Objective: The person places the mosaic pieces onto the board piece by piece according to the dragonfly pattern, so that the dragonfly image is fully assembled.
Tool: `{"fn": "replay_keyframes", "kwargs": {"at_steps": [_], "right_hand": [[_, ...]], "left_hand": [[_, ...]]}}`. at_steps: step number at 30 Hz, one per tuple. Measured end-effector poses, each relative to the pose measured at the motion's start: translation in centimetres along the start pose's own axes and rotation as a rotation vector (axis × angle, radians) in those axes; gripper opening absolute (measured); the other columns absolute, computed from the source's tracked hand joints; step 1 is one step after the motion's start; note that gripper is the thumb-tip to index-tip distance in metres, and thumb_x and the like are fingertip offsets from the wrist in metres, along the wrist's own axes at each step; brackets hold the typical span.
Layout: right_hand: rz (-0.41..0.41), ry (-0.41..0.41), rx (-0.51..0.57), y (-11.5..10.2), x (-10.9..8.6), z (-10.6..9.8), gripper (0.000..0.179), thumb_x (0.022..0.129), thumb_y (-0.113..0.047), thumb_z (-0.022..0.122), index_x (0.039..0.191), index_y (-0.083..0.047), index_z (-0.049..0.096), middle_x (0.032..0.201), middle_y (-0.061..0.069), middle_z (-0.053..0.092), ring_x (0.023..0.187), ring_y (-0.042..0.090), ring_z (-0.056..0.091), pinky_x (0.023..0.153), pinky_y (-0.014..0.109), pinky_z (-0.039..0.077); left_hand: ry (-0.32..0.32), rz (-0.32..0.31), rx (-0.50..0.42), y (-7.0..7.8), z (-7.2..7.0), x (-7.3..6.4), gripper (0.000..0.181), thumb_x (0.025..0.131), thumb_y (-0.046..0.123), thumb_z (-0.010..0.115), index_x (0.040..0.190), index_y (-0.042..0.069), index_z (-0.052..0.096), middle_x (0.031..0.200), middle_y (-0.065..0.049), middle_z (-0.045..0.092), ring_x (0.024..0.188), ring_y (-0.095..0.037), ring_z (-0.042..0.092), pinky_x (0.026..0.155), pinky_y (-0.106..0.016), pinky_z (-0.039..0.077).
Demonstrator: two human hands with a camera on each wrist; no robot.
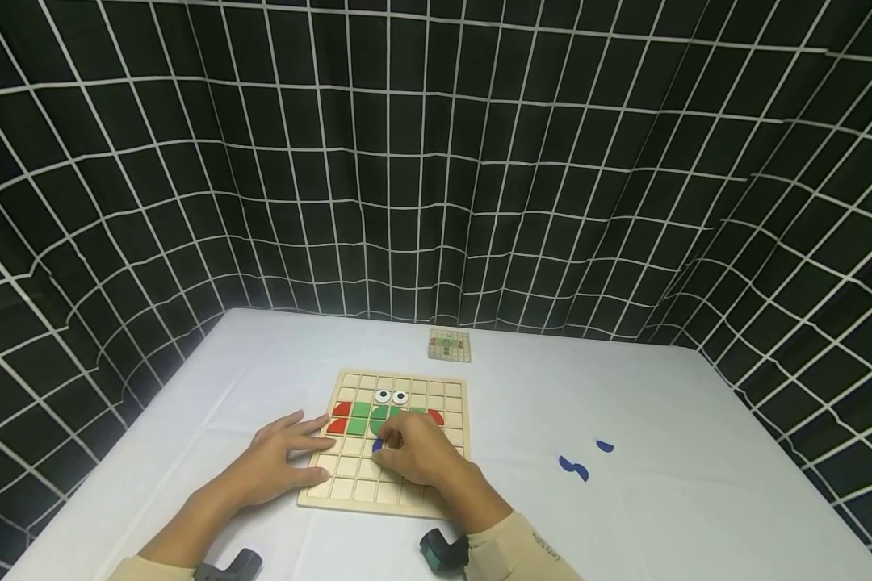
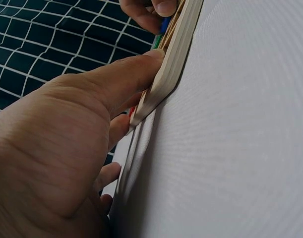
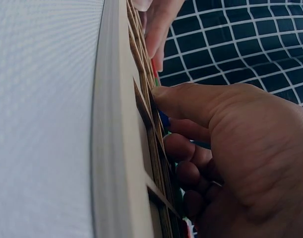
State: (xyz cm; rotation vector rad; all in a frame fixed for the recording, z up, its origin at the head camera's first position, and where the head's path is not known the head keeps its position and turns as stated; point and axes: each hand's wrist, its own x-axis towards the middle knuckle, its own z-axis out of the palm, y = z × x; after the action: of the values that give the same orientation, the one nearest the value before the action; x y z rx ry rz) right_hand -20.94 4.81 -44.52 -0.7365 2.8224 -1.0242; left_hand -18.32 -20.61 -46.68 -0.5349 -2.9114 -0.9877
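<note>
A square wooden grid board lies on the white table. Red pieces, green pieces and two round eye pieces sit in its cells. My right hand pinches a blue puzzle piece between thumb and index finger, at a cell just below the green pieces. The fingers partly hide that blue piece and some of the row above it. With fingers spread, my left hand rests at the board's left side. In the left wrist view, its thumb touches the board's edge.
Several blue half-round pieces lie on the table to the right. A small card with a picture of a patterned grid lies behind the board. A black curtain with white grid lines surrounds the table's back and sides.
</note>
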Motion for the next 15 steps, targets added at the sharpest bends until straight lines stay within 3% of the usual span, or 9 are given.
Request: {"fn": "replay_keyframes", "kwargs": {"at_steps": [8,15], "right_hand": [[-0.001,-0.011,0.038,0.1,0.0,-0.2,0.021,0.081,-0.020,0.077,0.100,-0.010,0.073,0.075,-0.012,0.055,0.069,0.006,0.052,0.060,0.022,0.047],[-0.010,0.042,0.090,-0.6,-0.1,-2.7,0.023,0.083,-0.025,0.076,0.102,-0.012,0.073,0.076,-0.011,0.058,0.072,0.012,0.052,0.060,0.028,0.047]], "left_hand": [[-0.007,-0.007,-0.014,-0.1,0.0,-0.1,0.048,0.074,0.051,0.077,0.114,0.024,0.073,0.143,0.002,0.049,0.139,-0.041,0.023,0.103,-0.071,0.014],[-0.006,-0.008,-0.011,0.1,-0.1,0.0,0.049,0.074,0.051,0.077,0.114,0.024,0.073,0.143,0.002,0.049,0.139,-0.041,0.023,0.103,-0.071,0.013]]}}
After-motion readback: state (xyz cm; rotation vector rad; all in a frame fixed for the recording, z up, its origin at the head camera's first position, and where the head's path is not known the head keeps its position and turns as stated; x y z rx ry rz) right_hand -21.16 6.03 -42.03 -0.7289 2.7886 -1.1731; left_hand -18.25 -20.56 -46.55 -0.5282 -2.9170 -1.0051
